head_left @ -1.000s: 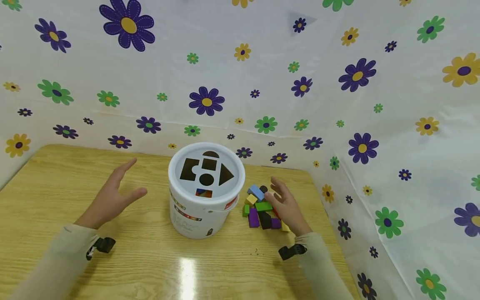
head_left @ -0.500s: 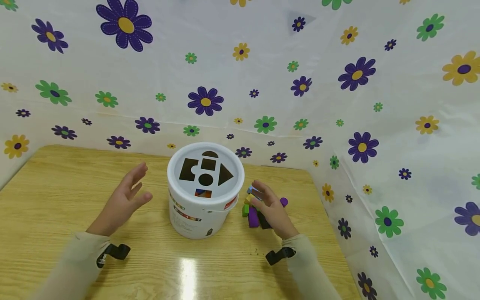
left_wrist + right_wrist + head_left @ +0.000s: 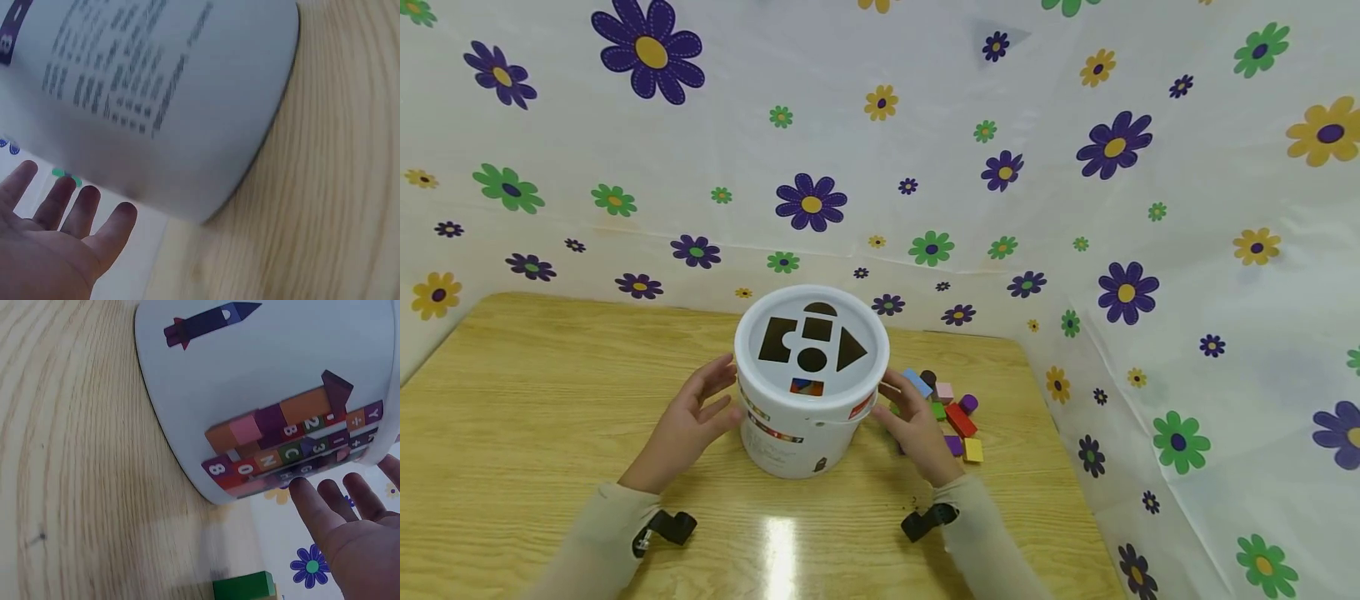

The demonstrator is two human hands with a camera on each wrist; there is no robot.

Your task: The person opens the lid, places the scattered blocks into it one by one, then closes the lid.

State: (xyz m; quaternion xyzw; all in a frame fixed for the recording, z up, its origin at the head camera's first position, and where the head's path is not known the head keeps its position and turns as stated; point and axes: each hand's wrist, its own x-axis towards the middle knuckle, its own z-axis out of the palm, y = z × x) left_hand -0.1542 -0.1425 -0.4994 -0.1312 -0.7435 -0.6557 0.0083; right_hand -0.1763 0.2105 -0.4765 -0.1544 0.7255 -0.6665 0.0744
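Observation:
A white bucket (image 3: 808, 442) stands upright on the table, its white lid (image 3: 767, 377) pierced by dark cut-out shapes, among them a triangle, a circle and a square. On the bucket's left side is my left hand (image 3: 681, 429), fingers extended; in the left wrist view the fingertips (image 3: 122, 215) lie close along the printed wall. Opposite it, my right hand (image 3: 919, 432) has its fingers spread beside the wall, partly in front of some blocks. The right wrist view puts its index fingertip (image 3: 302, 489) at the wall's edge; whether it touches is hard to tell.
Several coloured blocks lie right of the bucket, including a red block (image 3: 961, 420), a yellow block (image 3: 973, 451) and a purple cylinder (image 3: 968, 404). A flower-patterned sheet (image 3: 970, 208) rises behind the wooden table (image 3: 550, 400) and along its right side.
Both hands have moved inward to the bucket, the left going right and the right going left off the block pile. More blocks now show. The bucket has stayed in place.

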